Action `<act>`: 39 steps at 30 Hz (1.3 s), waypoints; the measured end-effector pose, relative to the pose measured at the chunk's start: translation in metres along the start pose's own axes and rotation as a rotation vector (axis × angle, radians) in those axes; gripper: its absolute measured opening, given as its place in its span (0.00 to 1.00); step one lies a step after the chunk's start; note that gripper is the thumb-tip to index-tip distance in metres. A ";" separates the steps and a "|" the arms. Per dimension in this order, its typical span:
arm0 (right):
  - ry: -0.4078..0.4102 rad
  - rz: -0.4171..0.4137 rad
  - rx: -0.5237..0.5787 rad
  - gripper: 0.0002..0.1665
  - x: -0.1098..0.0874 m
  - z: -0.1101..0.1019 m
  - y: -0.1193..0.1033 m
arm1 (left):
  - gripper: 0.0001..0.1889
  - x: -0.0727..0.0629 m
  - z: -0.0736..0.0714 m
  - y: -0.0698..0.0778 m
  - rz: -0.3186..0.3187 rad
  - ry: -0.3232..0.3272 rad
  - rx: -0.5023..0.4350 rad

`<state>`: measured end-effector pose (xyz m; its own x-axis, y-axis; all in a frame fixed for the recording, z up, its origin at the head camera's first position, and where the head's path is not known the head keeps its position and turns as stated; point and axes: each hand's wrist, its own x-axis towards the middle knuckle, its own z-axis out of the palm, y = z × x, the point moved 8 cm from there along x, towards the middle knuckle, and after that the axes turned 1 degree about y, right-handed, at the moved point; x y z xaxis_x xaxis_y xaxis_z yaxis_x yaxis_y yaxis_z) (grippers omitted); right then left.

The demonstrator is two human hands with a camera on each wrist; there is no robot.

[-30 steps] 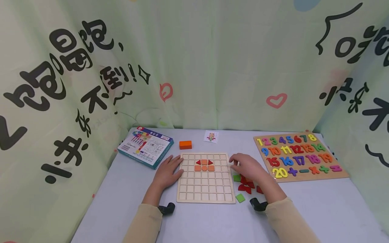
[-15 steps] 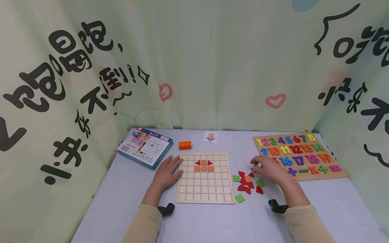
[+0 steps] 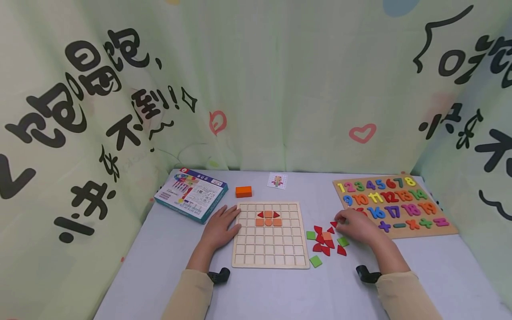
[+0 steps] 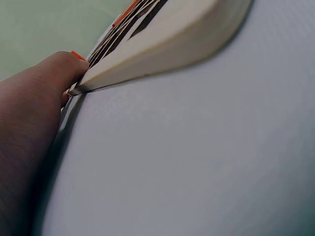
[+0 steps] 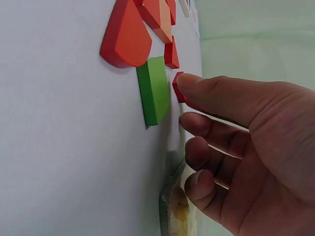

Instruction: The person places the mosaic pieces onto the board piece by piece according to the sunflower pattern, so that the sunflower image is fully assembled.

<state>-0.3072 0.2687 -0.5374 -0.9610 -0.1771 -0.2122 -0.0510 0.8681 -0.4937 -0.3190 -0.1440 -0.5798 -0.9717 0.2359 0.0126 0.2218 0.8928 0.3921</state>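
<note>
A pale wooden grid board (image 3: 272, 246) lies flat, with several red and orange pieces (image 3: 268, 222) set in its upper squares. My left hand (image 3: 218, 228) rests at the board's left edge with its fingers stretched out; in the left wrist view the thumb (image 4: 61, 71) touches the board's edge. Right of the board is a loose group of red, orange and green pieces. At its far side my right hand (image 3: 356, 226) pinches a small red triangle (image 5: 178, 88) with thumb and fingertips, close to the table. A green square (image 5: 155, 91) lies beside it.
A number puzzle board (image 3: 400, 206) lies just behind and right of my right hand. At the back left are a game box (image 3: 192, 193) and an orange block (image 3: 243, 191). A small pattern card (image 3: 278, 180) lies behind the grid board.
My right hand has moved right, away from the board's edge, then down to the red triangle, and its fingers have closed on it. My left hand has stayed put.
</note>
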 end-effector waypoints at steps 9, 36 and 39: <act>0.014 0.013 -0.015 0.16 0.003 0.003 0.004 | 0.31 0.000 -0.001 0.001 0.006 0.013 0.001; 0.014 0.011 -0.040 0.15 0.007 0.003 0.002 | 0.31 0.001 0.001 -0.001 0.003 0.011 0.007; 0.023 0.008 -0.041 0.16 0.008 0.001 -0.001 | 0.31 0.001 0.001 -0.001 0.002 0.010 0.008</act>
<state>-0.3140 0.2655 -0.5394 -0.9673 -0.1599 -0.1967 -0.0539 0.8880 -0.4566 -0.3205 -0.1442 -0.5811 -0.9719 0.2343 0.0228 0.2248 0.8954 0.3844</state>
